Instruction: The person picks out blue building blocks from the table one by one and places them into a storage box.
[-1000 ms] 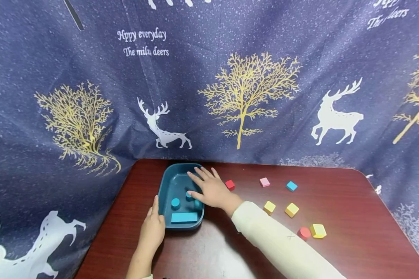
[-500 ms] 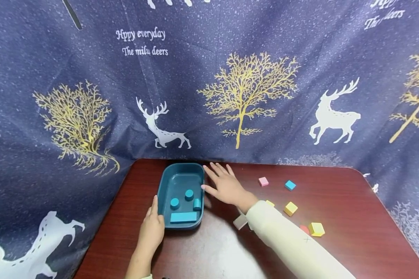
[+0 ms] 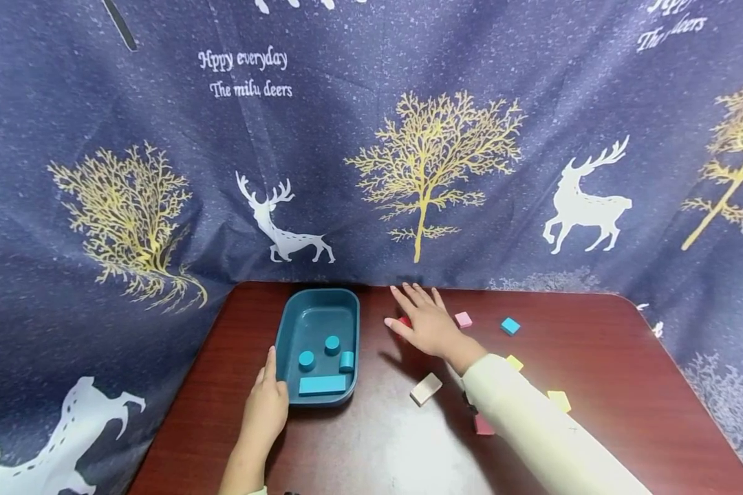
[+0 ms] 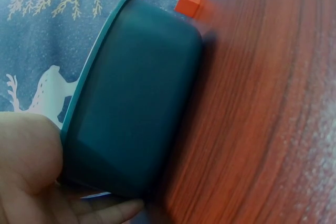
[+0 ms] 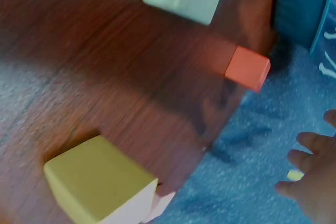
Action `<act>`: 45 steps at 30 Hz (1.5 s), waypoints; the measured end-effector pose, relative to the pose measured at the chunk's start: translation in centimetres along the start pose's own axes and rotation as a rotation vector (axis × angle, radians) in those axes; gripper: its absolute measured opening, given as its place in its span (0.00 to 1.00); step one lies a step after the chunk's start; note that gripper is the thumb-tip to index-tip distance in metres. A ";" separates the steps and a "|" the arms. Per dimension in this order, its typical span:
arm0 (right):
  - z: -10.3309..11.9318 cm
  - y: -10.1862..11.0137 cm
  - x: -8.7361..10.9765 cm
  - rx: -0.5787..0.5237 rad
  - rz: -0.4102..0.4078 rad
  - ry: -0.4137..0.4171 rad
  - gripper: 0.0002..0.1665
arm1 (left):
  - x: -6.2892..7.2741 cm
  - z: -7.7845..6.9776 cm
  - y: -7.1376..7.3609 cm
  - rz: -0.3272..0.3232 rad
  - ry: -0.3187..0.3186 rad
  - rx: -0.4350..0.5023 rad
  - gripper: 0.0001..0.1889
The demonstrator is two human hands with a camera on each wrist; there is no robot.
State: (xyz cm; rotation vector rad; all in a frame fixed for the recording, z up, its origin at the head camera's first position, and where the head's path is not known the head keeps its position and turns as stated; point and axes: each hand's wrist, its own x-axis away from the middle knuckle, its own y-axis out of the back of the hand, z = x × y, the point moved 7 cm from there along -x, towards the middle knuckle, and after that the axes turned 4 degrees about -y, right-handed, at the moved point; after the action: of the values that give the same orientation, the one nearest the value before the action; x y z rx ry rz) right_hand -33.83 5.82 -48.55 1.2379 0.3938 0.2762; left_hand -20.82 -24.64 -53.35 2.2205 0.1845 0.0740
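Observation:
Against the left side of a teal plastic tub [image 3: 318, 300] rests my left hand [image 3: 266, 405], its forefinger stretched along the wall. In the left wrist view the fingers [image 4: 113, 212] lie straight near the tub's base. The tub holds a long teal block [image 3: 322, 385] and several teal cylinders, among them one cylinder [image 3: 306, 360] on end. My right hand [image 3: 430, 326] is spread above the table, right of the tub, holding nothing. It partly hides a red block [image 3: 403, 322]; in the right wrist view that red block [image 5: 248, 68] sits apart from the fingers.
A pale wooden block [image 3: 426, 389] lies right of the tub. A pink block [image 3: 464, 320] and a blue block [image 3: 510, 326] lie farther right. The right sleeve [image 3: 532, 412] partly covers yellow blocks and a red block [image 3: 484, 425]. A printed curtain [image 3: 371, 172] hangs behind the table.
My right hand has moved right, from over the tub to beyond its right rim, uncovering the teal cylinders and the pale block. The left hand keeps its place.

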 end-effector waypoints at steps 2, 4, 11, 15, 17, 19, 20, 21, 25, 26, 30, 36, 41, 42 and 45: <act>-0.5 0.2 0.1 -0.020 -0.012 -0.010 0.45 | 0.0 0.1 0.1 0.004 0.004 0.001 0.36; -1.2 0.4 0.2 -0.041 -0.023 -0.018 0.45 | 0.1 0.2 0.1 0.009 0.008 0.002 0.36; -4.6 0.6 1.9 -0.027 -0.005 -0.083 0.46 | 0.2 -0.2 0.2 0.007 -0.001 0.003 0.36; -6.7 0.6 2.8 -0.005 0.012 -0.120 0.48 | 0.2 -0.2 0.3 -0.002 -0.004 0.001 0.36; -7.6 0.8 3.3 -0.006 0.013 -0.134 0.48 | 0.1 -0.3 0.3 -0.008 -0.009 0.001 0.36; -8.4 0.9 3.6 -0.005 0.007 -0.145 0.48 | 0.1 -0.3 0.3 -0.014 -0.011 -0.001 0.36; -8.7 1.0 3.8 -0.011 0.004 -0.150 0.48 | 0.1 -0.2 0.3 -0.016 -0.010 -0.002 0.35; -9.0 1.1 4.0 -0.016 0.005 -0.156 0.48 | 0.1 -0.2 0.3 -0.016 -0.009 -0.002 0.35; -10.0 1.3 4.5 -0.014 0.003 -0.172 0.48 | 0.1 -0.2 0.3 -0.012 -0.005 -0.003 0.36; -10.2 1.4 4.6 -0.012 0.000 -0.174 0.48 | 0.1 -0.2 0.3 -0.012 -0.005 -0.003 0.36; -10.8 1.5 4.7 -0.001 -0.009 -0.175 0.48 | 0.1 -0.2 0.3 -0.016 -0.011 -0.005 0.35; -11.7 1.7 5.1 0.011 -0.002 -0.187 0.48 | 0.2 -0.2 0.3 -0.018 -0.011 0.001 0.35; -12.7 2.0 5.5 0.041 0.001 -0.205 0.47 | 0.2 -0.3 0.3 -0.016 -0.015 0.006 0.35; -12.9 2.1 5.6 0.043 0.002 -0.208 0.47 | 0.2 -0.3 0.3 -0.015 -0.015 0.007 0.36; -13.4 2.1 5.9 0.054 0.010 -0.212 0.46 | 0.2 -0.3 0.2 -0.011 -0.012 0.013 0.36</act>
State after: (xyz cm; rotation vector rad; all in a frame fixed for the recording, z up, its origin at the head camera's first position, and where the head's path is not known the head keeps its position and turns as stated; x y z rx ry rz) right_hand -34.39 20.41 -51.09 1.3083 0.2133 0.1409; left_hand -20.59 -24.52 -53.01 2.2321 0.1914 0.0538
